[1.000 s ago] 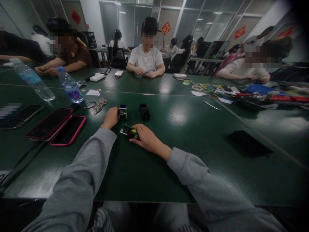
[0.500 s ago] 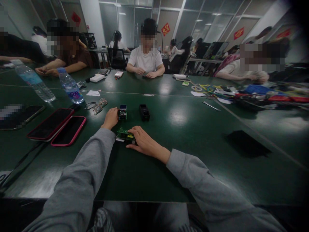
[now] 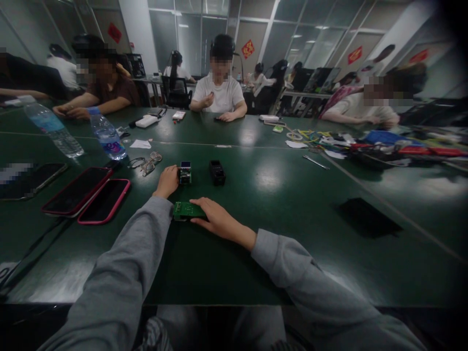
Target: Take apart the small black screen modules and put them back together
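Note:
My left hand (image 3: 167, 182) is closed at the left side of a small circuit board with a screen (image 3: 185, 173), which stands on the table; its fingertips are partly hidden. Nearer to me, my right hand (image 3: 218, 218) grips the right end of a green circuit board (image 3: 186, 209) between thumb and fingers. That board's broad green face is turned up, and its left end lies close to my left cuff. A black plastic housing (image 3: 217, 172) with openings in its face sits to the right of the screen board, untouched.
Eyeglasses (image 3: 149, 165), two water bottles (image 3: 107, 136) and several phones (image 3: 104, 202) occupy the left of the green table (image 3: 234, 273). A wrench (image 3: 315, 162), a dark flat piece (image 3: 367, 217) and a heap of cables (image 3: 329, 139) are on the right. Co-workers sit opposite.
The green board in my right hand has turned, so its flat face shows instead of its component side. My left hand stays at the screen board. The person opposite has raised one hand.

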The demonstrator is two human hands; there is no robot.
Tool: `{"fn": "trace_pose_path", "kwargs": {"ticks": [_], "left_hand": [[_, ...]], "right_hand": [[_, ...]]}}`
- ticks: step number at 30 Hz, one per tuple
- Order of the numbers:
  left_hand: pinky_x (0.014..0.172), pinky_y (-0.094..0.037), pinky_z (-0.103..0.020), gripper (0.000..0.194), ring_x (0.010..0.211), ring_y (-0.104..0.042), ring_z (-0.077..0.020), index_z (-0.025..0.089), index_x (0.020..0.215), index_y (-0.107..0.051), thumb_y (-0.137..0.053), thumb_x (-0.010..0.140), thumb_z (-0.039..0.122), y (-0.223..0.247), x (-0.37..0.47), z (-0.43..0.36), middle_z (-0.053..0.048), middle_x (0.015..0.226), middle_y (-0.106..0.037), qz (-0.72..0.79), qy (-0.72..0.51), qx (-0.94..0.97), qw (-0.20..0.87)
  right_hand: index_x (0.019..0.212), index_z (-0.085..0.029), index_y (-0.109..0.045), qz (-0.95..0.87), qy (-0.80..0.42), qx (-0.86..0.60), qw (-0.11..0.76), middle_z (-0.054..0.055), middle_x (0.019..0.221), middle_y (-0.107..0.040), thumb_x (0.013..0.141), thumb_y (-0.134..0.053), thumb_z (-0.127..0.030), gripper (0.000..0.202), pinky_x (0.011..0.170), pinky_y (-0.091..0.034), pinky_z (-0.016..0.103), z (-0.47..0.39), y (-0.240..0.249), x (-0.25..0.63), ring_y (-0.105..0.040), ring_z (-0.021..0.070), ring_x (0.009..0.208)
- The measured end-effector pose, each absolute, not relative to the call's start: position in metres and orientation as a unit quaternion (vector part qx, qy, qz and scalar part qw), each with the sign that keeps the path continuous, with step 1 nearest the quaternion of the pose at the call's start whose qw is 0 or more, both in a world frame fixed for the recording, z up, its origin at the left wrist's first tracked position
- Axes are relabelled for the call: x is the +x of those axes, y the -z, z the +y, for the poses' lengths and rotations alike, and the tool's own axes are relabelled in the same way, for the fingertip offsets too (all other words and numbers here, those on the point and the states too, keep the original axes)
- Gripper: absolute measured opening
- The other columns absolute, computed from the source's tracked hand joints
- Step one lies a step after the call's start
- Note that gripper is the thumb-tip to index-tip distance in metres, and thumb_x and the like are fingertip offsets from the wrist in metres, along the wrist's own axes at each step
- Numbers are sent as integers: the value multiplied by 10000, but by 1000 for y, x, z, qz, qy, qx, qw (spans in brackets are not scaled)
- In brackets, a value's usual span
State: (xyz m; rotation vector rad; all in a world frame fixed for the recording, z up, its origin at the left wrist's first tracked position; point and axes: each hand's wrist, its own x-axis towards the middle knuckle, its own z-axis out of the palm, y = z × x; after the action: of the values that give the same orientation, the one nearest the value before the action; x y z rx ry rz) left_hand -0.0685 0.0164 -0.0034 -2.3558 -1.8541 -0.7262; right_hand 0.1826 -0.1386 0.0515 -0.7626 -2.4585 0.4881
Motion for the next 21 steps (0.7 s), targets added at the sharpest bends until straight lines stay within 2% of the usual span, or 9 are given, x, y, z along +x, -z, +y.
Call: {"fn": "trace_pose_path", "kwargs": {"ticks": [5, 10, 12, 16, 18, 21], "left_hand": [[1114, -414, -454, 479, 1284, -532, -307, 30, 1290, -558, -459, 821, 44, 0, -67, 15, -224, 1364, -576, -601, 223, -767, 34], [1097, -426, -467, 463, 1265, -552, -301, 63, 1280, -573, -452, 833, 48, -2, -65, 14, -211, 1341, -598, -600, 226, -766, 42], [1098, -426, -460, 473, 1273, -545, -300, 61, 1283, -569, -463, 822, 46, -2, -65, 13, -209, 1351, -591, -602, 224, -765, 43], [1099, -426, -464, 486, 1278, -539, -301, 65, 1290, -566, -473, 813, 41, -1, -66, 14, -213, 1363, -582, -601, 222, -767, 40], [1105, -420, -465, 482, 1284, -535, -300, 70, 1291, -566, -470, 819, 45, 1, -67, 15, -212, 1368, -578, -601, 225, -766, 34], [1121, -408, -463, 474, 1302, -521, -300, 67, 1291, -566, -467, 827, 49, 1, -68, 16, -213, 1381, -566, -603, 229, -764, 24]], "right_hand": [[1385, -240, -437, -878, -225, -325, 269, 85, 1250, -591, 955, -571, -333, 460, 1000, -533, 423, -148, -53, 217, -598, 216, 1140], [1346, -223, -501, -814, -131, -480, 299, 168, 1209, -626, 960, -543, -348, 408, 938, -526, 463, -151, -47, 332, -637, 270, 1081], [1310, -193, -559, -756, -66, -573, 310, 233, 1182, -636, 929, -581, -434, 451, 881, -511, 454, -151, -49, 398, -655, 289, 1039], [1355, -169, -560, -598, 82, -730, 320, 304, 1188, -627, 856, -592, -610, 667, 806, -475, 456, -157, -59, 533, -646, 282, 1002], [1317, -128, -603, -531, 129, -771, 328, 309, 1098, -655, 801, -611, -674, 751, 726, -463, 452, -161, -62, 587, -645, 258, 837], [1223, -61, -669, -495, 165, -786, 331, 272, 889, -680, 732, -625, -739, 838, 623, -436, 417, -165, -56, 639, -569, 179, 596]]}}
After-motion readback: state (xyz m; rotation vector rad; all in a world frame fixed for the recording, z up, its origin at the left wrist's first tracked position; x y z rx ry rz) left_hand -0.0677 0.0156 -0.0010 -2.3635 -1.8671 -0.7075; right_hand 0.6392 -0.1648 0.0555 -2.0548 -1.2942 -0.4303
